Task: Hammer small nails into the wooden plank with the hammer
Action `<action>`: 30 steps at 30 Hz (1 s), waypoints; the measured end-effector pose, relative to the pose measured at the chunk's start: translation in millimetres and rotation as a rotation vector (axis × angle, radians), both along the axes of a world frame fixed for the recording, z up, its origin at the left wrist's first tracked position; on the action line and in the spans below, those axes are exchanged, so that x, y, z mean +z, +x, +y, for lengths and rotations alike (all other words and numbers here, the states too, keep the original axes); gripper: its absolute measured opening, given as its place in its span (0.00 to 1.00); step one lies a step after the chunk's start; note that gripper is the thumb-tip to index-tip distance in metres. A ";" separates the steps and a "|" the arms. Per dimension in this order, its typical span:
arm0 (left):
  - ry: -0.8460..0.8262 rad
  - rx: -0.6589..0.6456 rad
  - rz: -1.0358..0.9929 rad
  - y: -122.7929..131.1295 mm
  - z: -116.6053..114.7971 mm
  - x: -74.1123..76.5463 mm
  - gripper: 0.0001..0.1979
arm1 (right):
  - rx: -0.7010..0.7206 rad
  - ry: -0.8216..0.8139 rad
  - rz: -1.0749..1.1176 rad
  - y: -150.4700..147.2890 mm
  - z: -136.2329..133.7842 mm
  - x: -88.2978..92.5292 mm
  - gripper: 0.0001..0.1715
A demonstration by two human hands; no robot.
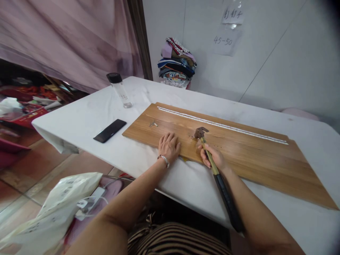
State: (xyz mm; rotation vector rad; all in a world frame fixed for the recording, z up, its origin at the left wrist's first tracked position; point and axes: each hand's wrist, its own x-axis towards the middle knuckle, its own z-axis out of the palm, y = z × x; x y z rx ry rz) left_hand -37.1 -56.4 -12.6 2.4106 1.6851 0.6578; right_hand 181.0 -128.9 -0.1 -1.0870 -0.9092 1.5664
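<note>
Head view, directions read as on a clock face centred on the left hand [169, 147] unless otherwise noted: the left hand lies palm down near the front edge of a wooden board [255, 159], its grip unclosed and holding nothing, a bracelet [164, 160] at the wrist; at about 3 o'clock, the right hand [219, 159] has its grip closed around the upper handle of a claw hammer [221, 187], close below the head; the handle runs from the head toward 5 o'clock, its lower part black; whether the head touches the board cannot be told. Small dark marks [217, 146] dot the board near the head, too small to identify; loose nails [153, 124] lie on the board at 11 o'clock; a long white strip [223, 125] runs along its far side. The board rests on a white-covered surface [79, 117]; a black phone [110, 130] lies there, just beyond 9 o'clock, and a clear bottle [122, 94] with a dark cap stands at 10 o'clock; folded cloth [177, 65] is stacked beyond, at 12 o'clock.
</note>
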 end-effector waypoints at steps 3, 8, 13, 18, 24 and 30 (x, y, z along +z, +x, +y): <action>-0.001 -0.004 -0.003 -0.3 -0.1 0.5 0.18 | -0.008 -0.005 -0.008 -0.8 0.3 0.5 0.27; 0.003 -0.004 -0.015 -0.4 -0.1 0.2 0.17 | -0.015 0.015 0.011 -1.2 0.4 1.6 0.27; -0.001 -0.001 -0.023 -0.2 -0.3 -0.3 0.17 | -0.006 0.011 -0.016 -1.2 -0.6 2.2 0.25; 0.004 -0.010 -0.031 -0.3 -0.7 0.4 0.17 | -0.020 0.021 -0.003 -0.6 -0.7 1.6 0.26; -0.007 -0.005 -0.015 -0.2 -0.9 1.1 0.17 | -0.008 0.010 -0.018 -0.4 -0.8 2.7 0.26; -0.002 -0.006 -0.020 -0.1 -0.8 0.7 0.17 | -0.017 0.003 -0.025 -1.5 -2.1 2.7 0.26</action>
